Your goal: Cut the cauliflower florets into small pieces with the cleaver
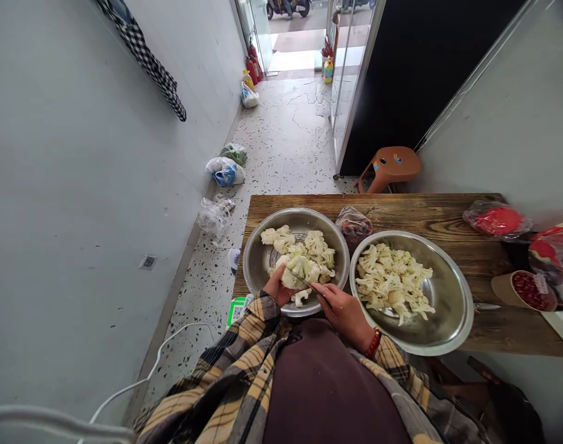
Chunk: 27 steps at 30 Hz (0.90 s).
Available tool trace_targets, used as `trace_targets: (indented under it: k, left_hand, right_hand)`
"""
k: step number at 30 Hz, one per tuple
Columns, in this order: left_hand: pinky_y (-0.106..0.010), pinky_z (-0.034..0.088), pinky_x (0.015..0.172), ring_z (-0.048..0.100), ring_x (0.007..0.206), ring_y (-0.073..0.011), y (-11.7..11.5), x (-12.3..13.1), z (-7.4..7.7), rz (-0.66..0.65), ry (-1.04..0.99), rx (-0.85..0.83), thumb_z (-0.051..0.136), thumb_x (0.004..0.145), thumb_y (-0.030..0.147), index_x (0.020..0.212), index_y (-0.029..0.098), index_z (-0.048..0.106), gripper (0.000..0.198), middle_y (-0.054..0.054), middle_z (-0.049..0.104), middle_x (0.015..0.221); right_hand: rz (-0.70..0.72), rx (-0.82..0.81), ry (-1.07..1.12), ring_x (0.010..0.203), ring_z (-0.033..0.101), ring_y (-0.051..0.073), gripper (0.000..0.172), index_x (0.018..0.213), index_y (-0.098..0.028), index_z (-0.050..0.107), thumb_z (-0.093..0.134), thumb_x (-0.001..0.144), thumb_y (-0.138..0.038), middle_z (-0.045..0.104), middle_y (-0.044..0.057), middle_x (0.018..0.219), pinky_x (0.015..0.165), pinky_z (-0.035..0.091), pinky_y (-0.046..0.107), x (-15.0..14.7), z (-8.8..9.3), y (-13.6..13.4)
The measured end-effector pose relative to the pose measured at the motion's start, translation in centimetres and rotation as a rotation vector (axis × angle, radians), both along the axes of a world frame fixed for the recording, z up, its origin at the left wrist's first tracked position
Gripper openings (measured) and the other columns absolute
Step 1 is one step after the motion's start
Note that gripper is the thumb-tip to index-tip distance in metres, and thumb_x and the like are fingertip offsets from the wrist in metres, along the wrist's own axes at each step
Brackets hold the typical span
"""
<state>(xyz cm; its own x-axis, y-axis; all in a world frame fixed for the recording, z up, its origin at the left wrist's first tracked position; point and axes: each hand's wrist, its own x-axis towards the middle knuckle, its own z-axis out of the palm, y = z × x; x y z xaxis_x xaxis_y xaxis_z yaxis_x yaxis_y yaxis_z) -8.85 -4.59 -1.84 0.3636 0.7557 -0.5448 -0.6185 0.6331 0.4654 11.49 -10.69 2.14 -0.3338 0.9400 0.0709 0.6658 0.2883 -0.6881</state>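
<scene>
My left hand [277, 288] is closed around a chunk of cauliflower [298, 270], held over the near rim of the left steel bowl [256, 256]. My right hand [342, 311] grips a small knife [301, 281] whose blade rests against that chunk. More large cauliflower pieces [309, 243] lie in the left bowl. The right steel bowl [452, 308] holds several small cut florets [392, 280]. Both bowls stand on a wooden table [424, 213].
A dark plastic bag [354, 223] sits between the bowls. Red packets [497, 220] and a paper cup of red beans [526, 290] lie at the table's right end. An orange stool [390, 165] stands behind the table. Plastic bags [224, 171] line the left wall; a white cable [170, 345] crosses the floor.
</scene>
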Motion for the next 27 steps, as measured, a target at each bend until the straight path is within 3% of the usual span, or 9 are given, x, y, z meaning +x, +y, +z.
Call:
trace_targets:
  k: [8,13,16,18,20,24,27]
  left_hand:
    - [-0.036,0.055,0.073,0.065,0.085,-0.0222,-0.1,0.6,-0.1,0.055,0.428,0.039,0.076,0.06,0.026,0.12,0.02,0.052,0.065,-0.007,0.066,0.103]
    - [-0.033,0.051,0.08,0.062,0.091,-0.0207,0.0,1.2,0.1,0.075,0.522,0.23,0.079,0.056,0.027,0.114,0.019,0.053,0.064,-0.007,0.064,0.105]
    - [-0.033,0.046,0.089,0.06,0.096,-0.0201,0.5,0.9,1.5,-0.014,0.601,0.41,0.08,0.055,0.024,0.116,0.018,0.05,0.068,-0.009,0.062,0.111]
    - [-0.034,0.043,0.093,0.059,0.101,-0.0212,1.0,0.7,2.8,-0.079,0.653,0.508,0.08,0.054,0.022,0.117,0.018,0.05,0.07,-0.01,0.06,0.117]
    - [-0.035,0.041,0.095,0.058,0.102,-0.0225,1.6,0.7,4.1,-0.127,0.708,0.566,0.08,0.054,0.021,0.113,0.017,0.052,0.066,-0.01,0.061,0.116]
    - [-0.039,0.041,0.094,0.059,0.096,-0.0253,2.5,1.5,6.2,-0.19,0.802,0.6,0.079,0.054,0.021,0.104,0.016,0.059,0.054,-0.008,0.065,0.101]
    - [-0.042,0.037,0.099,0.057,0.1,-0.029,2.8,2.4,7.3,-0.196,0.837,0.656,0.078,0.052,0.018,0.099,0.017,0.064,0.05,-0.007,0.066,0.098]
  right_hand:
    - [-0.229,0.044,0.126,0.103,0.062,0.023,0.03,0.116,-0.019,0.058,0.041,0.094,-0.03,0.066,0.011,0.11,0.09,0.05,0.039,2.1,-0.8,0.0]
    - [-0.222,-0.014,0.201,0.098,0.063,0.023,0.031,0.11,-0.017,0.06,0.039,0.095,-0.034,0.067,0.011,0.106,0.088,0.049,0.037,1.6,-0.1,0.4]
    - [-0.368,-0.076,0.226,0.087,0.065,0.022,0.038,0.123,-0.016,0.053,0.039,0.094,-0.039,0.067,0.011,0.103,0.078,0.052,0.036,2.2,0.8,1.3]
    - [-0.398,-0.057,0.208,0.098,0.063,0.023,0.051,0.137,-0.019,0.037,0.043,0.092,-0.042,0.061,0.012,0.118,0.081,0.051,0.037,3.1,1.3,2.1]
    - [-0.34,-0.024,0.18,0.115,0.053,0.024,0.058,0.142,-0.023,0.03,0.046,0.091,-0.044,0.05,0.012,0.133,0.088,0.049,0.037,3.7,1.6,3.0]
    - [-0.18,-0.022,0.134,0.118,0.05,0.024,0.036,0.118,-0.024,0.06,0.05,0.089,-0.044,0.052,0.012,0.124,0.091,0.047,0.036,3.1,1.6,3.9]
    - [-0.137,-0.033,0.071,0.106,0.057,0.024,0.031,0.098,-0.019,0.066,0.054,0.087,-0.045,0.056,0.012,0.115,0.089,0.047,0.035,1.7,1.1,4.2]
